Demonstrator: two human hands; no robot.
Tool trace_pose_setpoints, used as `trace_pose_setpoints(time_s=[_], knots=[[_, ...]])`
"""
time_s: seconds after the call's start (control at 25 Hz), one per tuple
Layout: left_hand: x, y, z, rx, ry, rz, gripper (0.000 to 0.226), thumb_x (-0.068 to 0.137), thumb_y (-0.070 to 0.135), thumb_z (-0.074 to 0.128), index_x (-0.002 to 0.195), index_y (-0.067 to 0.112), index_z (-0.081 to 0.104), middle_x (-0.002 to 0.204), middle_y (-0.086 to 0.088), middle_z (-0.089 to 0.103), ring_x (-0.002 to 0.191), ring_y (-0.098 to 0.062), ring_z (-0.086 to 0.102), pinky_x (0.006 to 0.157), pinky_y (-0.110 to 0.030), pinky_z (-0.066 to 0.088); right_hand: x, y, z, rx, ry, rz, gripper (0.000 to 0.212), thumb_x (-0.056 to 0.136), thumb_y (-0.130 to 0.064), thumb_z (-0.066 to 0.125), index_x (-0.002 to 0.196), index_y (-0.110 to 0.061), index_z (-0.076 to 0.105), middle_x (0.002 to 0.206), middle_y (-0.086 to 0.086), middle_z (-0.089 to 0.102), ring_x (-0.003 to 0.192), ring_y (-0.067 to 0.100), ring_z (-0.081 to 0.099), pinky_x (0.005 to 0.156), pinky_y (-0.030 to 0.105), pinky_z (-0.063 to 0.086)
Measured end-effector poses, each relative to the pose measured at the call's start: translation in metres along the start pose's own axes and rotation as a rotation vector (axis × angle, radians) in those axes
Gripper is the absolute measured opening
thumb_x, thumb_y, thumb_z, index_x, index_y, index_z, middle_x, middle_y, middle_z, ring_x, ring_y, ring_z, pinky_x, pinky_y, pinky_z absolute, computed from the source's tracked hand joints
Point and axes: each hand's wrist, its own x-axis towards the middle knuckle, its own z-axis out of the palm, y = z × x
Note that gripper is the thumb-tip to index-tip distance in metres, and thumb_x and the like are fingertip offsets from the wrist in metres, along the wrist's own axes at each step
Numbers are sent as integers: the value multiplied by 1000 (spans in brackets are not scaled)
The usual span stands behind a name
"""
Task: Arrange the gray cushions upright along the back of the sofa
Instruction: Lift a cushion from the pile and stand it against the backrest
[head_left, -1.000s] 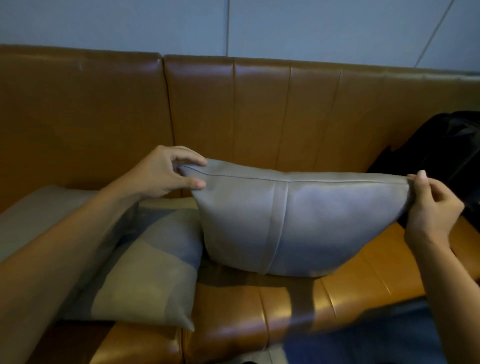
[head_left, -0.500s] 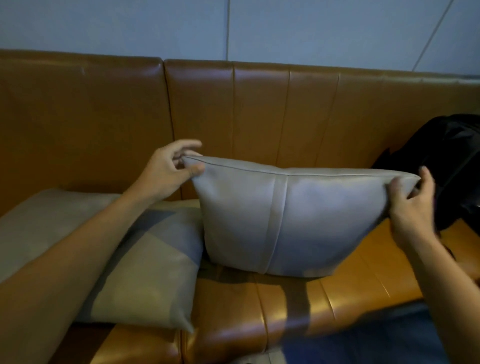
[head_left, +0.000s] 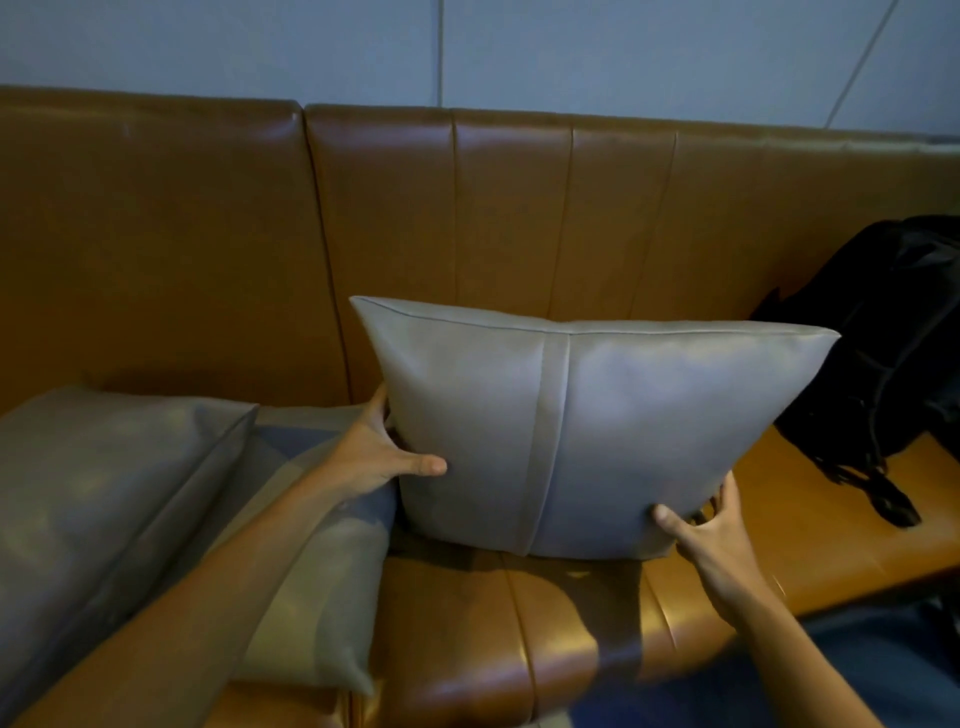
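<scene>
Cushions in gray sit on the brown leather sofa (head_left: 519, 623). Nearest, at the left, a flat cushion (head_left: 311, 597) lies on the seat under the left forearm, with another gray cushion (head_left: 93, 467) overlapping it further left. Beyond these, an upright cushion (head_left: 587, 431) stands on the seat, its top edge against the sofa back (head_left: 519, 208). The left hand (head_left: 374, 457) grips its lower left side, thumb on the front and fingers (head_left: 376, 410) wrapped behind. The right hand (head_left: 711, 525) holds its lower right corner, thumb pressed on the front, fingers curled around the edge. To the right, a black bag (head_left: 883, 343) rests on the seat just beside the cushion. A pale wall (head_left: 623, 52) rises behind.
</scene>
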Motion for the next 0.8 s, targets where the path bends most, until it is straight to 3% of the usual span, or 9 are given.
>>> trace_pose_setpoints(time_s=[0.08, 0.16, 0.28, 0.36, 0.48, 0.56, 0.68, 0.8], knots=[[6, -1, 1, 28, 3, 9, 144, 17, 56, 96, 142, 37, 27, 126, 23, 47, 132, -15, 42, 108, -44, 41, 10, 1, 4, -1, 23, -14, 97, 65, -24, 86, 146, -42, 36, 140, -18, 55, 127, 13, 55, 101, 60, 50], [23, 2, 1, 59, 52, 52, 145, 19, 57, 95, 146, 27, 32, 131, 16, 52, 131, -16, 46, 105, -41, 44, 34, -5, 7, 3, 48, -22, 90, 64, -37, 90, 141, -41, 43, 136, -19, 60, 119, 5, 60, 98, 57, 52], [58, 20, 0, 9, 116, 116, 134, 28, 47, 95, 146, 24, 37, 132, 8, 56, 126, -18, 52, 93, -37, 52, 86, -25, 12, -14, 66, -51, 98, 60, -49, 91, 143, -40, 40, 135, -23, 58, 114, -2, 59, 96, 51, 52], [82, 32, 0, -27, 153, 113, 122, 34, 39, 95, 142, 28, 39, 132, 6, 57, 121, -22, 56, 80, -45, 58, 125, -44, 16, -17, 57, -66, 101, 62, -52, 89, 147, -38, 37, 135, -21, 57, 119, 7, 58, 90, 44, 53], [120, 34, 0, -51, 204, 65, 116, 32, 45, 96, 135, 34, 42, 130, 7, 59, 110, -22, 62, 68, -59, 60, 176, -66, 22, -1, 7, -42, 92, 73, -44, 84, 150, -35, 35, 122, -26, 55, 114, 13, 56, 74, 30, 47], [139, 29, 0, -69, 217, 29, 118, 31, 47, 97, 135, 34, 43, 129, 7, 58, 110, -22, 61, 66, -56, 60, 201, -68, 28, -13, 10, 18, 81, 82, -34, 78, 150, -35, 34, 114, -25, 53, 107, 14, 54, 74, 34, 44], [161, 19, 2, -86, 214, -11, 109, 34, 44, 95, 130, 36, 44, 118, 14, 59, 101, -15, 60, 65, -54, 60, 224, -59, 31, -27, 13, 100, 75, 82, -38, 76, 146, -40, 36, 111, -29, 52, 112, 19, 48, 82, 48, 41], [177, 14, 3, -96, 225, -29, 109, 31, 48, 90, 129, 36, 44, 120, 13, 58, 103, -19, 59, 66, -57, 60, 240, -55, 34, -15, 17, 97, 72, 86, -38, 73, 148, -38, 35, 108, -29, 51, 111, 16, 47, 85, 50, 39]])
